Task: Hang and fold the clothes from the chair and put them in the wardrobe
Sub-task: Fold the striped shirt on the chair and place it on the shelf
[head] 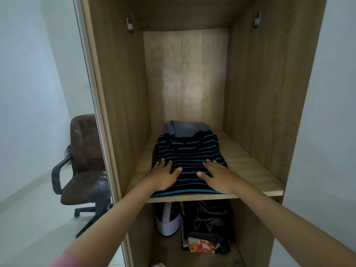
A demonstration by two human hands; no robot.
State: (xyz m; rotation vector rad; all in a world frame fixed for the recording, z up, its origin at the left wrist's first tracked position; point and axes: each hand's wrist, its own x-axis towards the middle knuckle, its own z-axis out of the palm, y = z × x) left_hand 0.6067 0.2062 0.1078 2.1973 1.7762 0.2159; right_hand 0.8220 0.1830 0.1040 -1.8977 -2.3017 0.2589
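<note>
A: Which step is this?

B: Stowing, by the look of it. The folded striped top (187,160) lies on the wardrobe shelf (248,170) at the centre of the frame, partly over a grey garment (187,128) behind it.

A: And the hands?

B: Both lie flat on the near half of the top, fingers straight and spread. The left hand (165,176) is left of centre, the right hand (217,177) just right of it. Neither pinches or grips the cloth; they press on it.

A: So the top is placed?

B: It seems so, though its near edge sits at the shelf's front lip. The next move probably calls for a gentle push deeper in, or simply lifting both palms off without dragging the folds.

A: Anything left on the chair?

B: The chair (82,162) stands at the lower left. Something grey seems to hang at its near side, but it is blurred, so more clothes may remain. The two hooks (130,26) at the top of the wardrobe carry nothing.

A: Below the shelf?

B: A white-and-dark item (167,222) and a pile of dark clothes (210,226).
</note>
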